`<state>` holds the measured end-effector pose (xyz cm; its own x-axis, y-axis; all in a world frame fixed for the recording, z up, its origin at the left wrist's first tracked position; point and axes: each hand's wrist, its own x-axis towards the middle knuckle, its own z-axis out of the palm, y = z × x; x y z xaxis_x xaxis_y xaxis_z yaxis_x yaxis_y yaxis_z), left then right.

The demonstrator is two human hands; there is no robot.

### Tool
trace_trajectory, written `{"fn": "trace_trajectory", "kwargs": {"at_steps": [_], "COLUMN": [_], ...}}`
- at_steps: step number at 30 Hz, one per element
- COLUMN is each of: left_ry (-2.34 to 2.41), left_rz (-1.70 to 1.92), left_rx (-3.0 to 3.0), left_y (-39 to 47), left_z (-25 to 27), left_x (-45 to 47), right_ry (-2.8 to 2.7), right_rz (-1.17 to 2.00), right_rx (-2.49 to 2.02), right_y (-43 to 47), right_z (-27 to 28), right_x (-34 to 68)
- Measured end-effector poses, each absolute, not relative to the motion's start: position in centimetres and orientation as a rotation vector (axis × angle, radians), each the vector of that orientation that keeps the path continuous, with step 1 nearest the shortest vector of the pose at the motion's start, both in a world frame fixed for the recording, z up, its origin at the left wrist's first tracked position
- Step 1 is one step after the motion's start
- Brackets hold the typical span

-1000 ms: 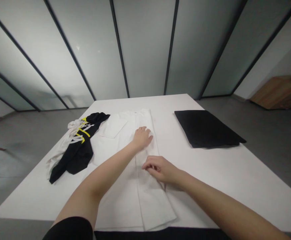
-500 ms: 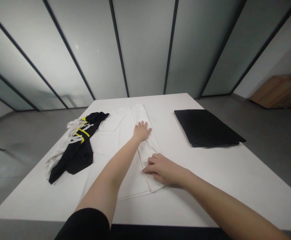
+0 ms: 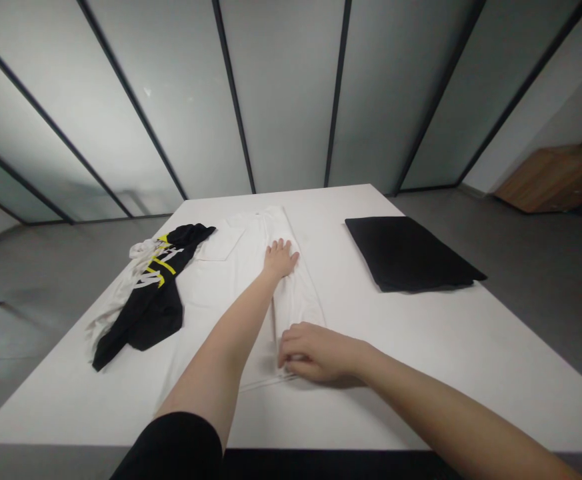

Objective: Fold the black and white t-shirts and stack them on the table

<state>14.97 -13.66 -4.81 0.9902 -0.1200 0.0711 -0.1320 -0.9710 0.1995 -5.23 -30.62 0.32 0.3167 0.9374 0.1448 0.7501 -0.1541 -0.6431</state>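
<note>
My left hand (image 3: 279, 260) lies flat, fingers spread, on a white garment (image 3: 225, 287) laid out mid-table (image 3: 471, 353); my right hand (image 3: 318, 350) curls at its near hem, whether pinching cloth I cannot tell.

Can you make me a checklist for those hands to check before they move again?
1. Left hand spread on the white garment: ok.
2. Right hand by the white garment's near end: ok, fingers bent.
3. Right hand pinching cloth: cannot tell, the fingertips are partly hidden.
4. White garment smooth: not ok, wrinkles show between the hands.
5. Black-and-yellow garment away from both hands: ok, it lies off to the left.
6. Black folded cloth away from both hands: ok, it's on the right.
</note>
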Motion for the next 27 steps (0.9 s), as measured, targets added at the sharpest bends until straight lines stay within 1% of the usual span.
{"fn": "trace_trajectory", "kwargs": {"at_steps": [3, 6, 8, 10, 13, 16, 23, 25, 27], "left_ry": [-0.182, -0.219, -0.259, -0.27, -0.253, -0.225, -0.19, -0.188, -0.189], "left_rz": [0.133, 0.207, 0.195, 0.122, 0.027, 0.004, -0.005, 0.008, 0.025], "left_rx": [2.912, 2.9, 2.898, 2.901, 2.927, 2.972, 3.016, 3.013, 3.01], "left_y": [-13.8, -14.2, -14.7, -15.1, -15.3, -15.1, -15.0, -15.0, -14.9], "left_z": [-4.3, -3.7, -3.6, -3.7, -4.3, -4.7, -4.6, -4.7, -4.9], "left_x": [14.6, 13.7, 12.9, 12.1, 11.3, 11.4, 12.7, 12.9, 12.9], "right_ry": [-1.349, -1.078, -0.977, -1.011, -1.135, -1.162, -0.934, -0.911, -0.912], "right_rz": [0.415, 0.227, 0.094, 0.087, 0.263, 0.479, 1.063, 1.065, 0.955], "right_rx": [-1.87, -1.919, -2.012, -2.129, -2.244, -2.262, -2.103, -2.186, -2.34], "right_y": [-30.8, -31.4, -32.1, -33.1, -34.7, -36.1, -36.8, -37.0, -37.2], "right_z": [0.0, -0.9, -1.5, -1.8, -1.3, -0.2, 1.1, 1.4, 1.8], "right_x": [-5.2, -4.0, -2.8, -1.7, -0.7, -0.6, -1.5, -1.6, -1.6]}}
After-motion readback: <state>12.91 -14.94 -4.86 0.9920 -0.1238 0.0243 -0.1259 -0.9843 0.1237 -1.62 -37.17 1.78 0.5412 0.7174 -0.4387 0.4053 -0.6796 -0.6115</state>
